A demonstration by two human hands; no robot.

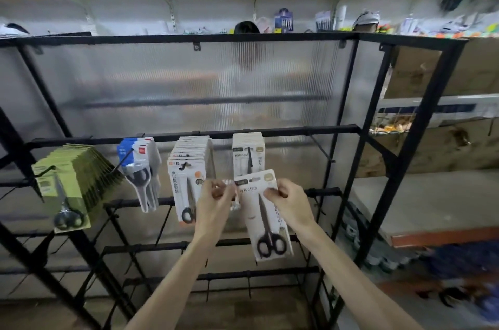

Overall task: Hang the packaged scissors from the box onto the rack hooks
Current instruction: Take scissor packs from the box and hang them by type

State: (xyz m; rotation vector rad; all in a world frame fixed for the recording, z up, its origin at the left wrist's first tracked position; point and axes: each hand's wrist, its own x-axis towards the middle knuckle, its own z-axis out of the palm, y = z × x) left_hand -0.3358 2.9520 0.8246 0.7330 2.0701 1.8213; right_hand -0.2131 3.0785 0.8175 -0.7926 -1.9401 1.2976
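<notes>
Both hands on one white card pack of black-handled scissors [267, 221], held slightly tilted in front of the black metal rack [324, 130] and overlapping the bottom of the hanging stack of matching white packs [248, 151]. Left hand [218, 196] grip: fingers curled, pinching the pack's top-left edge. Right hand [287, 201] grip: thumb and fingers pinching the top-right edge. Pack not on a hook yet. Further left on the rack hang orange-marked white packs [186, 176], blue-and-white packs [140, 165] and green packs [75, 178], each on its own hook.
</notes>
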